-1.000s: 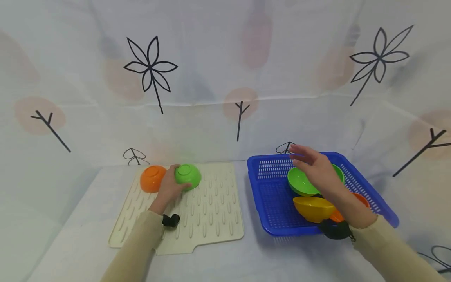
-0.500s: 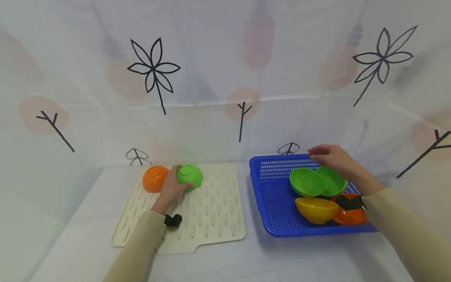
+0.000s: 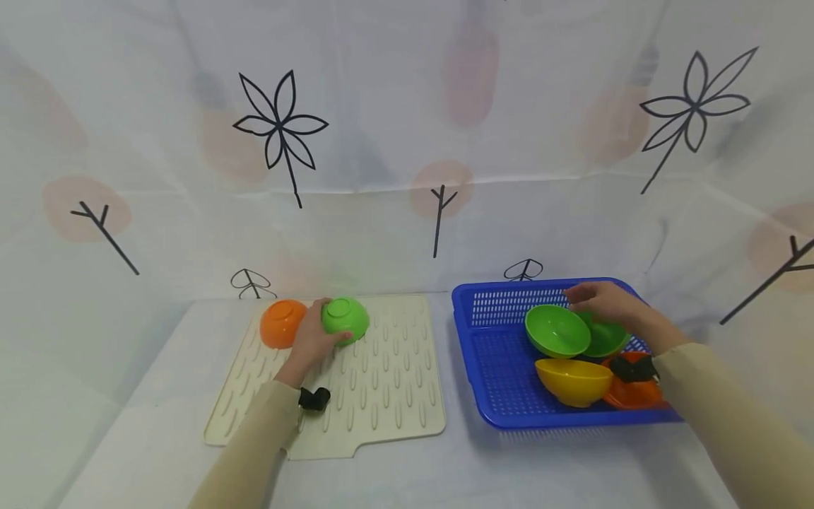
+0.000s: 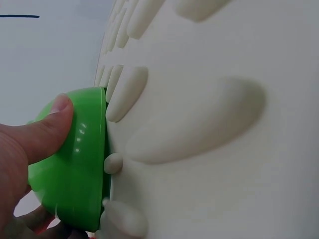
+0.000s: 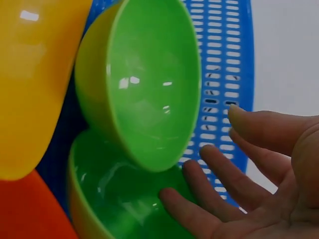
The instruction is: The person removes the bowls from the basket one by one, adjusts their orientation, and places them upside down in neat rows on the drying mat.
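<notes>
An upside-down green bowl sits on a cream drying mat with raised ridges. My left hand grips it from the left side, with the thumb over its outer wall in the left wrist view. Close by on the left is an overturned orange bowl. Inside the blue basket, a green bowl leans over a second green bowl. My right hand hovers over these two with its fingers spread and nothing held; the fingertips overlap the lower bowl in the right wrist view.
Nearer in the basket, a tilted yellow bowl lies beside orange bowls partly covered by my right wrist. White cloth with line drawings hangs behind and covers the table.
My right hand has shifted right and then lowered toward the green bowls in the basket. My left hand stays on the overturned green bowl. The head view drifts slightly.
</notes>
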